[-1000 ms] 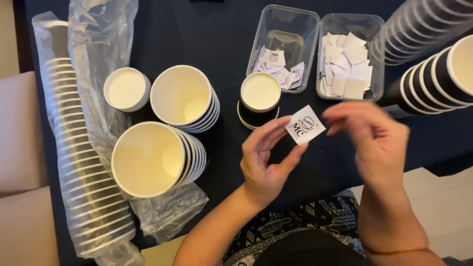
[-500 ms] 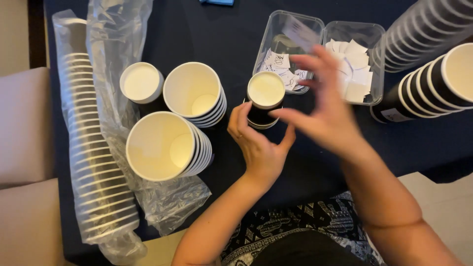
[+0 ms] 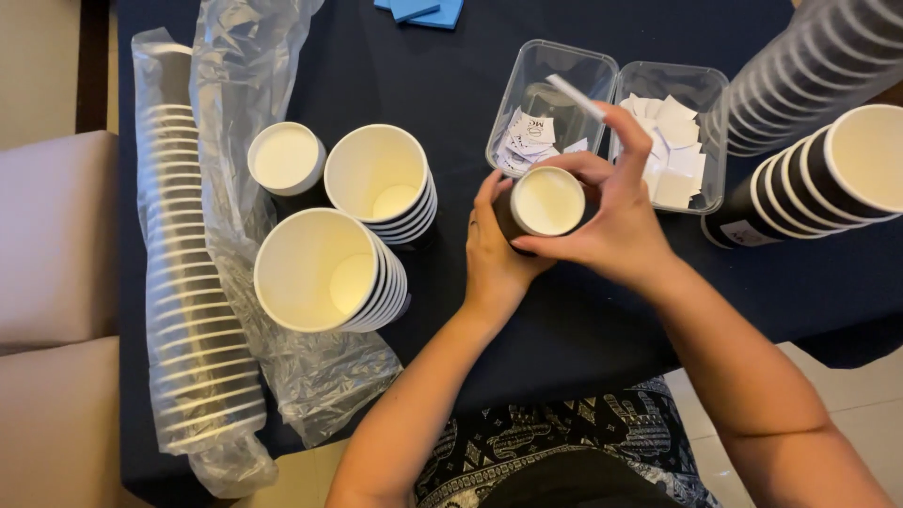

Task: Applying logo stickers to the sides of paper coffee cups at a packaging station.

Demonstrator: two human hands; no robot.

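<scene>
Two stacks of cups (image 3: 348, 254) lie at the left beside a sleeve (image 3: 183, 273) of bagged cups, and both hands have now closed around the small cup (image 3: 547, 200) at centre, where a second ago they held a sticker apart from it. The left hand (image 3: 494, 254) grips the cup's side. The right hand (image 3: 616, 221) wraps its far side with a paper strip (image 3: 576, 97) pinched at its fingertips, near two tubs (image 3: 611, 71) of stickers; the sticker seems to have gone onto the cup.

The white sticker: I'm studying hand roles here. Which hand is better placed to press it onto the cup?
Probably the right hand: its fingers already pinch the white sticker above the small cup, while the left hand wraps that cup.
</scene>
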